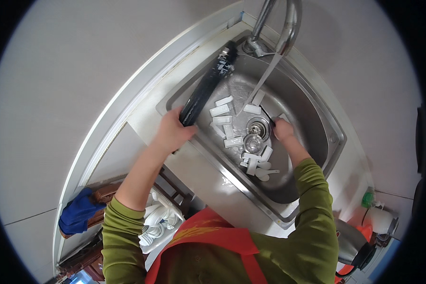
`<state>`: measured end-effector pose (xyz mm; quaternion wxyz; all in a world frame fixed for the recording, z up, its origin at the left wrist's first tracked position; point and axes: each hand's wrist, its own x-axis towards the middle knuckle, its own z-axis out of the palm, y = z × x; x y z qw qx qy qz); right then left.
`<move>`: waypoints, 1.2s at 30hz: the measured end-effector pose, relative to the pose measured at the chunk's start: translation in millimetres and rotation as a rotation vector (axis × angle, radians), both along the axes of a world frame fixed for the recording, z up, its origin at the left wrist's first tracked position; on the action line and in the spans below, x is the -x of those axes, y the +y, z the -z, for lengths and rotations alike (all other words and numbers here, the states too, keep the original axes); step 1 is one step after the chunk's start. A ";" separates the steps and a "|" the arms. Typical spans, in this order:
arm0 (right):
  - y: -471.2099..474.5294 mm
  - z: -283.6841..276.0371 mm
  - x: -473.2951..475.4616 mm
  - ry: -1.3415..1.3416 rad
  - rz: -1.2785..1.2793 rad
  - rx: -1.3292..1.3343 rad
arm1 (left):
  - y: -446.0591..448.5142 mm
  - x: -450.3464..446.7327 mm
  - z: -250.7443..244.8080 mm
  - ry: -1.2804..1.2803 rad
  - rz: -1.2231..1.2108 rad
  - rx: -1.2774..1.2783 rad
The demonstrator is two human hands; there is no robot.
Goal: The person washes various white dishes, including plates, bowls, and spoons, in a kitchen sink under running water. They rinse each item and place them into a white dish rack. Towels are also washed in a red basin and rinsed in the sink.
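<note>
My left hand grips the near end of a long black object, perhaps a narrow tray seen edge-on; its far end is blurred and shiny near the faucet base. My right hand is low inside the stainless steel sink, its fingers closed on a thin dark stick-like thing whose kind I cannot tell. Several small white rectangular dishes lie scattered over the sink floor. White soup spoons rest near the closer end. A metal strainer sits beside the open drain.
Water runs from the curved faucet into the sink. A white rack of dishes stands below the counter at left. At lower right are a steel kettle and a green-topped bottle. A blue cloth hangs at left.
</note>
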<state>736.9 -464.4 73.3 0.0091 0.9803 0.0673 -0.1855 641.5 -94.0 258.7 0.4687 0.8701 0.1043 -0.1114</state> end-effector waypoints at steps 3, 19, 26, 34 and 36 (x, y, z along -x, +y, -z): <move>21.9 -9.9 3.1 -0.115 0.011 -0.143 | -10.9 11.7 5.7 0.240 -0.187 0.609; 152.1 -82.0 -31.6 0.288 -0.001 -1.169 | -49.7 8.3 14.0 0.336 -0.345 1.043; 178.7 -43.4 -8.5 0.041 -0.638 -0.140 | -7.3 39.6 -14.4 0.218 -0.322 0.931; 174.2 -23.7 0.9 0.100 -0.321 -0.148 | 12.1 110.3 -13.4 0.234 -0.296 1.015; 163.1 -18.2 3.1 0.125 -0.249 -0.215 | 13.2 127.4 -9.6 0.226 -0.321 1.010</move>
